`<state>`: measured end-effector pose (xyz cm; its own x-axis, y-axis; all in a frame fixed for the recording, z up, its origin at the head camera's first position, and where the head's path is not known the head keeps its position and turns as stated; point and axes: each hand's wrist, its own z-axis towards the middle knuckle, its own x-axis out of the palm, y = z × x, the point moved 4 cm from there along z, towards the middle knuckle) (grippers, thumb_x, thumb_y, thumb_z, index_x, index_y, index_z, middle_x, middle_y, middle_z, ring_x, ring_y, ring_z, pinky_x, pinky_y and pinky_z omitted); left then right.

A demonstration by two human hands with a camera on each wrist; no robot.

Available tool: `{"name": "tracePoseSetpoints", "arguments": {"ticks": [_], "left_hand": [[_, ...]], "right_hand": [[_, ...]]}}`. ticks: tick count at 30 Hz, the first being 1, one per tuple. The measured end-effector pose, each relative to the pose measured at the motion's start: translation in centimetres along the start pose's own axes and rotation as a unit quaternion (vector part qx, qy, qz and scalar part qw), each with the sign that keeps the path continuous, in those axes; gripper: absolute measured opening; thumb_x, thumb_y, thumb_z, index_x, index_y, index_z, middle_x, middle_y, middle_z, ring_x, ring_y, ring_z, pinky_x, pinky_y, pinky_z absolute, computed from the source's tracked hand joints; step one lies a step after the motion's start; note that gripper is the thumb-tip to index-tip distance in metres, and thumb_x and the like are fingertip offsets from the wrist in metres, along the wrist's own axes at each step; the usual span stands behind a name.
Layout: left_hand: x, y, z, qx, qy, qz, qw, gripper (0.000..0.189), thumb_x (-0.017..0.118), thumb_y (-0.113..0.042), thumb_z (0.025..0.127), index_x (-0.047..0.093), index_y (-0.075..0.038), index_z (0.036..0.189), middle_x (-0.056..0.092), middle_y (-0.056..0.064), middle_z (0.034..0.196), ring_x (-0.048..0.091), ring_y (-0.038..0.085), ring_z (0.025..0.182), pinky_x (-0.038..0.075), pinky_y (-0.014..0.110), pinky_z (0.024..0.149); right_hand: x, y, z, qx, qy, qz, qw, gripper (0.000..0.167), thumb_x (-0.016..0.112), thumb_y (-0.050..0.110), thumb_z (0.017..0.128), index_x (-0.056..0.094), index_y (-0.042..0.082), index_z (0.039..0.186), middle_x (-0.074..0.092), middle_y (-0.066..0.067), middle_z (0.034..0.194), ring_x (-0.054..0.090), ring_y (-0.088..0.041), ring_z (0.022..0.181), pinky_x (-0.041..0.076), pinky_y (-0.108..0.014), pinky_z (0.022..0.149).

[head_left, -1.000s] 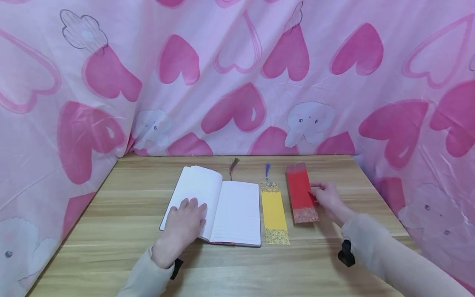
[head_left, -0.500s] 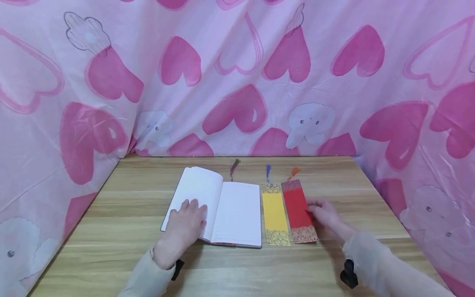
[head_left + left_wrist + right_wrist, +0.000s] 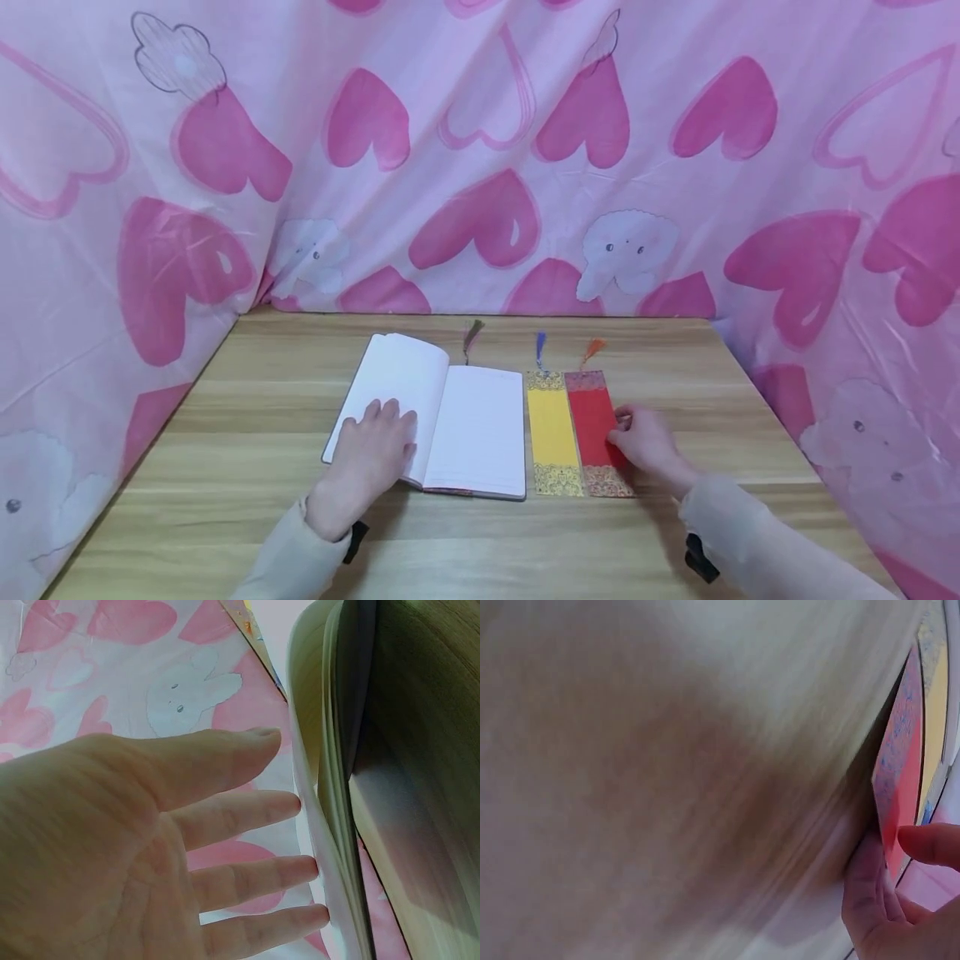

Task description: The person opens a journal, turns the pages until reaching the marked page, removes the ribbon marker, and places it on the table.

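Note:
An open notebook point(image 3: 480, 433) with blank-looking pages lies on the wooden table. My left hand point(image 3: 377, 446) rests on its left page; in the left wrist view the fingers point(image 3: 247, 881) are straight, their tips against the page. Right of the notebook lies a yellow bookmark point(image 3: 553, 429) with patterned ends and a blue tassel point(image 3: 540, 346). Beside it is a red bookmark point(image 3: 594, 425) with an orange tassel point(image 3: 593, 350). My right hand point(image 3: 651, 442) pinches the red bookmark's right edge between thumb and fingers. The right wrist view shows that edge slightly raised from the table.
A dark tassel point(image 3: 472, 337) sticks out above the notebook's top edge. The wooden table point(image 3: 480, 550) stretches around these things. A pink curtain point(image 3: 480, 208) with hearts hangs behind the table and along both sides.
My right hand has brought the red bookmark toward me and left, down beside the yellow one, and straightened it somewhat. My left hand has stayed on the notebook page.

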<state>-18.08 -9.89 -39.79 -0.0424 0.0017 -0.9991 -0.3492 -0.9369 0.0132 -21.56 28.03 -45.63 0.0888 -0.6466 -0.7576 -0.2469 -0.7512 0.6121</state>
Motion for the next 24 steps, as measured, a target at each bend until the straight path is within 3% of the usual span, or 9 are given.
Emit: {"name": "tracePoseSetpoints", "arguments": {"ticks": [3, 13, 20, 24], "left_hand": [[0.0, 0.0, 0.0, -0.001, -0.003, 0.002, 1.0, 0.028, 0.074, -0.031, 0.087, 0.065, -0.01, 0.104, 0.056, 0.01, 0.09, 0.052, 0.027, 0.082, 0.05, 0.046, 0.06], [0.1, 0.0, 0.1, -0.001, -0.007, -0.001, 1.0, 0.027, 0.073, -0.031, 0.087, 0.064, -0.009, 0.101, 0.055, 0.009, 0.088, 0.052, 0.027, 0.08, 0.048, 0.045, 0.058], [-0.1, 0.0, 0.2, 0.013, -0.022, -0.001, 0.9997, 0.026, 0.075, -0.029, 0.086, 0.063, -0.009, 0.096, 0.053, 0.008, 0.083, 0.05, 0.025, 0.073, 0.048, 0.039, 0.053], [-0.1, 0.0, 0.2, 0.016, -0.02, -0.01, 0.9996, 0.025, 0.075, -0.028, 0.086, 0.062, -0.009, 0.096, 0.054, 0.008, 0.083, 0.05, 0.025, 0.074, 0.048, 0.04, 0.054]], "right_hand": [[0.2, 0.4, 0.1, 0.001, -0.001, -0.035, 0.9994, 0.043, 0.071, 0.008, 0.087, 0.054, -0.007, 0.124, 0.063, -0.014, 0.098, 0.058, -0.024, 0.081, 0.056, -0.037, 0.07], [0.3, 1.2, 0.3, 0.008, 0.02, -0.075, 0.997, 0.058, 0.076, 0.015, 0.084, 0.047, -0.004, 0.13, 0.059, -0.019, 0.111, 0.057, -0.029, 0.092, 0.056, -0.044, 0.077], [0.2, 1.7, 0.5, -0.012, 0.043, -0.115, 0.9924, 0.05, 0.071, 0.016, 0.086, 0.048, -0.004, 0.126, 0.056, -0.014, 0.1, 0.052, -0.026, 0.087, 0.05, -0.038, 0.069], [-0.5, 2.8, 1.0, -0.046, 0.068, -0.118, 0.9895, 0.046, 0.066, 0.016, 0.09, 0.049, -0.007, 0.126, 0.059, -0.016, 0.102, 0.054, -0.026, 0.086, 0.052, -0.041, 0.074]]}}
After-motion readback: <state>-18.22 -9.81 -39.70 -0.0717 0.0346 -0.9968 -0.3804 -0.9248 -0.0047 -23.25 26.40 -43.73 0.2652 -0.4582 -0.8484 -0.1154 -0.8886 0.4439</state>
